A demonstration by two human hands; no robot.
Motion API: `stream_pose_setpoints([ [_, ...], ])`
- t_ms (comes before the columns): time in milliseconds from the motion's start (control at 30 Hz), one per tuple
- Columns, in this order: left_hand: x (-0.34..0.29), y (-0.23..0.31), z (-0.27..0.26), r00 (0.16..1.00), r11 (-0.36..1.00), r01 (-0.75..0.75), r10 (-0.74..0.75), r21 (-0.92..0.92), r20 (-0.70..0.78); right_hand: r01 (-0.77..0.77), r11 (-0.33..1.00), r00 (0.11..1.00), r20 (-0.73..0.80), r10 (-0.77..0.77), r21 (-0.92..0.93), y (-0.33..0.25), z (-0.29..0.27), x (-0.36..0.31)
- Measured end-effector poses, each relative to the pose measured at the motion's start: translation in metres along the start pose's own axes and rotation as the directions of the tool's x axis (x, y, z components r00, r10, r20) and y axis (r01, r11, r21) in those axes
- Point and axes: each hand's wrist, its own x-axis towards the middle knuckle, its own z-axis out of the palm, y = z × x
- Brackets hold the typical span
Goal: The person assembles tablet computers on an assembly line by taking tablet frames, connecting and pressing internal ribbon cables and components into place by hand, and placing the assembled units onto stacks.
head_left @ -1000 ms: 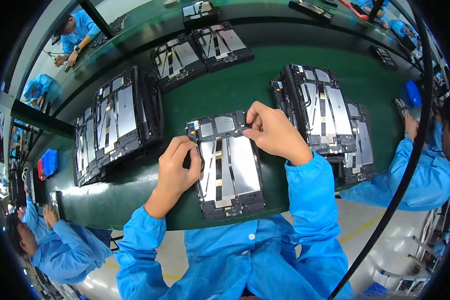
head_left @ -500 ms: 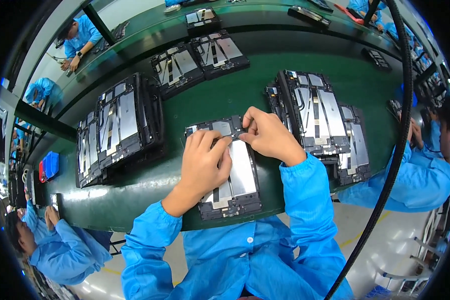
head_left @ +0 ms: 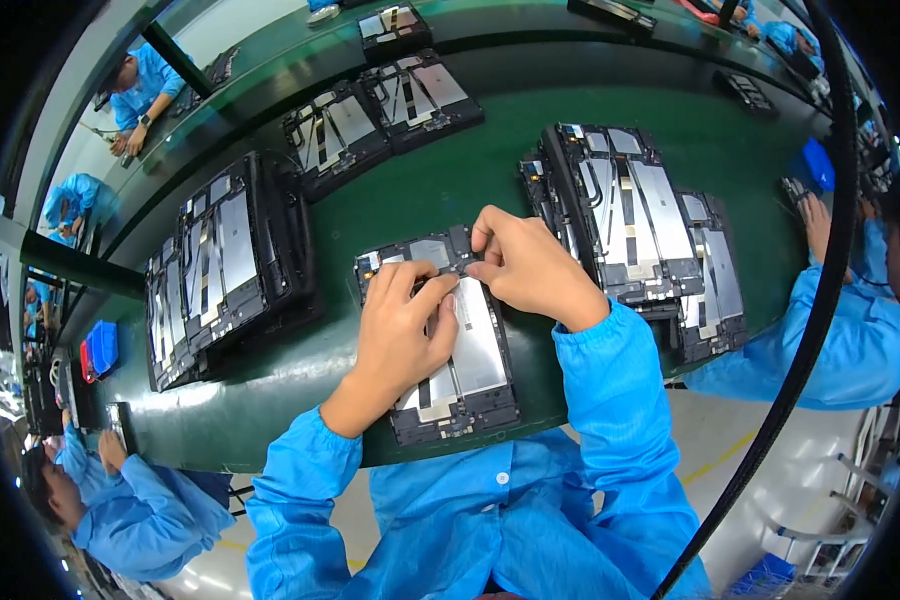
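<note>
In front of me, near the bench edge, lies an opened tablet-like device (head_left: pixel 483 355), its silver battery panels and black circuit parts exposed. My left hand (head_left: pixel 402 335) rests over its left and middle part, fingers curled down and thumb close to the index finger. At the upper right part of the device, my right hand (head_left: pixel 535 268) has thumb and index finger bent together in a pinch. The fingertips of both hands nearly meet on the dark strip across the device. Whatever lies between them is too small or hidden to name.
Stacks of similar opened devices stand at left (head_left: pixel 220 262) and right (head_left: pixel 638 220); more (head_left: pixel 338 135) lie behind on the green bench (head_left: pixel 420 185). A thick black cable (head_left: pixel 792 370) crosses the right side. Co-workers in blue sit at both sides, near a blue bin (head_left: pixel 103 347).
The view has shifted slightly, so the bench contents sit a little differently in the picture. Both hands stay at the same spot on the device, with nearly the same finger pose.
</note>
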Motion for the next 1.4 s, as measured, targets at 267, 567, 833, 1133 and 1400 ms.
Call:
stream_pose_setpoints([
  [267,0.002,0.001,-0.003,1.000,1.000,-0.009,0.009,-0.028,-0.009,0.115,0.982,0.992,-0.075,-0.105,0.148,0.029,0.008,-0.002],
  [567,0.005,0.002,-0.005,1.000,1.000,-0.005,0.006,-0.021,0.019,0.153,0.984,0.988,0.016,-0.155,0.096,0.003,-0.006,0.001],
  [833,0.003,0.002,-0.001,0.999,0.999,-0.033,0.033,0.005,0.039,0.022,0.998,0.999,-0.032,-0.020,0.058,-0.008,0.000,0.005],
  [1133,0.001,-0.004,0.000,0.989,0.989,-0.145,0.146,0.026,-0.012,0.115,0.985,0.993,0.003,-0.116,0.125,-0.001,0.016,0.025],
  [1400,0.003,-0.011,0.002,0.982,0.981,-0.187,0.187,0.051,-0.003,-0.032,0.997,0.996,0.080,0.027,0.067,-0.015,0.018,0.035],
])
